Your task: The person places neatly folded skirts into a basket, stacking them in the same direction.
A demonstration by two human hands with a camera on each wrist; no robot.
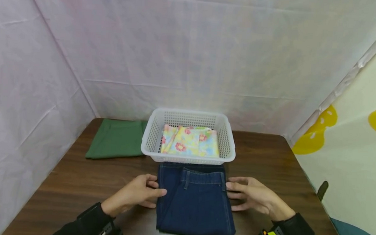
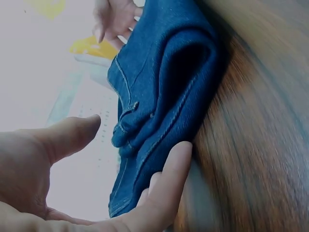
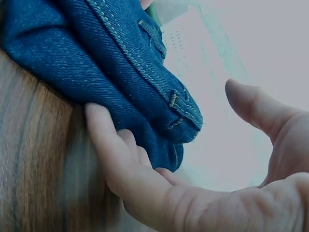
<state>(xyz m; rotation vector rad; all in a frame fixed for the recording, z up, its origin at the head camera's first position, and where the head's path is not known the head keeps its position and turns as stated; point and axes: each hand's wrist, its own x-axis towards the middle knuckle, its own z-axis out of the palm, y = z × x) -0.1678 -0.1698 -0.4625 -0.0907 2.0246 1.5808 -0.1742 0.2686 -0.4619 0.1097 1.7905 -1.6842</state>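
Observation:
Folded dark blue jeans [image 1: 195, 198] lie on the brown table [image 1: 78, 182], waistband toward the far side. My left hand [image 1: 140, 194] rests at their left edge and my right hand [image 1: 250, 197] at their right edge. In the left wrist view the left hand [image 2: 137, 135] has its fingers [image 2: 176, 164] against the lower fold of the jeans [image 2: 164, 87], thumb held apart above. In the right wrist view the right hand [image 3: 161, 101] lies the same way, fingers [image 3: 104, 140] at the underside of the jeans [image 3: 96, 58], thumb off the cloth.
A white perforated basket [image 1: 152, 137] stands just beyond the jeans, holding a folded floral cloth [image 1: 190, 142]. A folded green cloth [image 1: 116, 139] lies at the back left. Pale sheet walls close in the table on three sides.

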